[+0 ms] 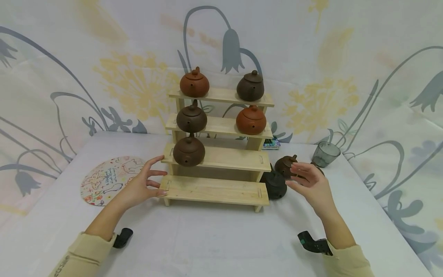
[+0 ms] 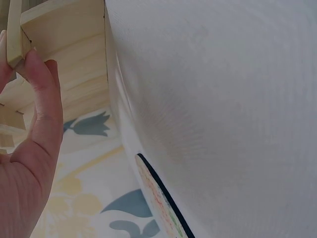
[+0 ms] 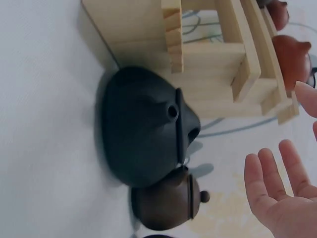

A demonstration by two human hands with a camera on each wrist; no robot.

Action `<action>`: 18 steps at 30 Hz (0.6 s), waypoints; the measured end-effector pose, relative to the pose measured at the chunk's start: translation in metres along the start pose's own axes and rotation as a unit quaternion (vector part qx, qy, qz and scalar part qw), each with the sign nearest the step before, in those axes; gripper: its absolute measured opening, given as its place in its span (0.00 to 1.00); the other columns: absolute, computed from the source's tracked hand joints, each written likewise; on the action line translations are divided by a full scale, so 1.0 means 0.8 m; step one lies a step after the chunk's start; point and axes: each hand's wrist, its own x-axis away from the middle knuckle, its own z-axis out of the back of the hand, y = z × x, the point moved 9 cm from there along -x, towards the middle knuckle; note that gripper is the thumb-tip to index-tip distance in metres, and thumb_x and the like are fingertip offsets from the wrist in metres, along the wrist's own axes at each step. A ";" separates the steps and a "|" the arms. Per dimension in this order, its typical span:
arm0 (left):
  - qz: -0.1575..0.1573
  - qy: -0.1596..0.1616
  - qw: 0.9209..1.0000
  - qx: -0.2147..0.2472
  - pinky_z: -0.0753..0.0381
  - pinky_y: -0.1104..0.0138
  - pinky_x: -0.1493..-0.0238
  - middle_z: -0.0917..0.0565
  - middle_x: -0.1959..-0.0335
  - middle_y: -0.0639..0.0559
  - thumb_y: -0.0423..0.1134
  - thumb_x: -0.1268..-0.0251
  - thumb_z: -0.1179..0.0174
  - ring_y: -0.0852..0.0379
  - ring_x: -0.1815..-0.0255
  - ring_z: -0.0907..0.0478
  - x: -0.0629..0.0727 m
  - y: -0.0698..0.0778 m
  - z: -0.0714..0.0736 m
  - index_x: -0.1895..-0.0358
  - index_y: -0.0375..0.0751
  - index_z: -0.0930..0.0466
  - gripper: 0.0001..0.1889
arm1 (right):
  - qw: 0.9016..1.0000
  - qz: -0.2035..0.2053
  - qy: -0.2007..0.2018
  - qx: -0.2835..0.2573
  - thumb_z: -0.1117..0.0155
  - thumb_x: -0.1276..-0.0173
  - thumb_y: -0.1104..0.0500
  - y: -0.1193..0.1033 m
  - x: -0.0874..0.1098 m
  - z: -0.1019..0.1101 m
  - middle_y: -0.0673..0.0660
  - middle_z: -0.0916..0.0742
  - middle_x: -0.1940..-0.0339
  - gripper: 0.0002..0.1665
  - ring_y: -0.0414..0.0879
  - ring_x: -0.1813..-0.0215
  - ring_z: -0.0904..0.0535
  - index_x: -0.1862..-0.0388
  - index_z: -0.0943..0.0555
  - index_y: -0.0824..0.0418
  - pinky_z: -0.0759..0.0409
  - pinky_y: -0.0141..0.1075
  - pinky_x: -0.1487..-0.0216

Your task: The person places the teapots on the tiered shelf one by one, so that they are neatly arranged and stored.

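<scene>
A stepped wooden shelf (image 1: 214, 189) stands mid-table with several small clay teapots on its upper steps. My left hand (image 1: 138, 187) holds the shelf's left end, thumb at the lowest step; in the left wrist view, thumb and finger lie on either side of a board end (image 2: 19, 47). My right hand (image 1: 313, 188) hovers with loosely bent fingers and nothing in it, right of the shelf. Near it, a black teapot (image 3: 141, 126) and a brown teapot (image 3: 166, 201) stand on the table; the hand partly hides another dark pot behind them in the head view.
A reddish teapot (image 1: 194, 84) and a dark one (image 1: 250, 87) occupy the top step. Lower stand a dark teapot (image 1: 191, 118), an orange one (image 1: 251, 121) and a brown one (image 1: 189, 151). A round patterned mat (image 1: 104, 181) lies left, a glass cup (image 1: 326, 154) far right.
</scene>
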 end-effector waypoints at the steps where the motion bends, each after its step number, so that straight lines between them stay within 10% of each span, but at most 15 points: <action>1: 0.001 0.001 1.000 0.000 0.22 0.63 0.64 0.31 0.40 0.31 0.27 0.51 0.31 0.45 0.58 0.22 0.000 0.000 0.000 0.27 0.55 0.58 0.53 | 1.000 -0.005 0.005 -0.002 0.34 0.45 0.76 0.003 0.001 0.004 0.47 0.21 0.51 0.28 0.37 0.50 0.23 0.44 0.28 0.68 0.25 0.28 0.54; 18: 0.005 0.000 1.000 -0.010 0.22 0.61 0.65 0.31 0.40 0.31 0.28 0.50 0.31 0.44 0.58 0.22 -0.001 -0.001 0.000 0.27 0.56 0.58 0.52 | 0.995 -0.026 0.093 0.024 0.33 0.46 0.76 0.038 0.004 0.068 0.43 0.19 0.56 0.25 0.36 0.53 0.23 0.49 0.23 0.64 0.26 0.22 0.59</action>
